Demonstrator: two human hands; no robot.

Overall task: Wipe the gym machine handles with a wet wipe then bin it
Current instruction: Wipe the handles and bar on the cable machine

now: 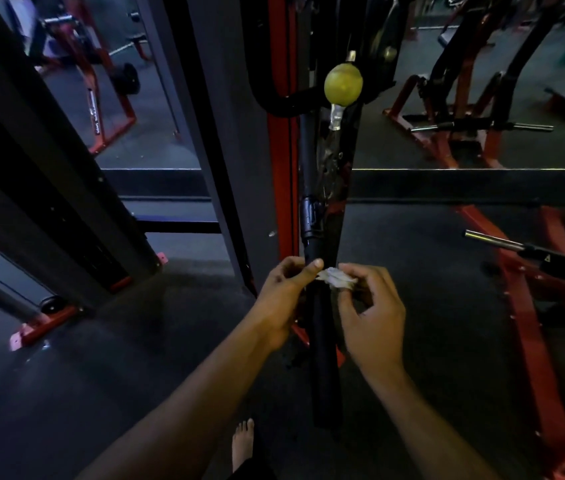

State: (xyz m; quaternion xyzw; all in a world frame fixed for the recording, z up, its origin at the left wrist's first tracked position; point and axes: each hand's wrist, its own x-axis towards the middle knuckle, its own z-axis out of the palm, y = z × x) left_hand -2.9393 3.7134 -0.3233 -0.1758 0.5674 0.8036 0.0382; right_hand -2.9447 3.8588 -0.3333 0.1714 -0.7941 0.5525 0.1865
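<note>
A black bar handle [322, 348] hangs straight down in front of me from a cable with a yellow-green ball stopper [343, 84]. A crumpled white wet wipe [336, 278] sits against the handle's right side near its top. My left hand [282, 299] pinches the wipe's left end with thumb and fingers at the handle. My right hand [371, 313] holds the wipe's right end between its fingertips. The handle passes between both hands and its lower part is bare.
A red and black machine column [281, 133] stands right behind the handle. A black weight-stack frame [49, 188] leans at the left. Red plate-loaded machines [523, 299] with chrome pegs fill the right. My bare foot [243, 445] stands on dark rubber floor.
</note>
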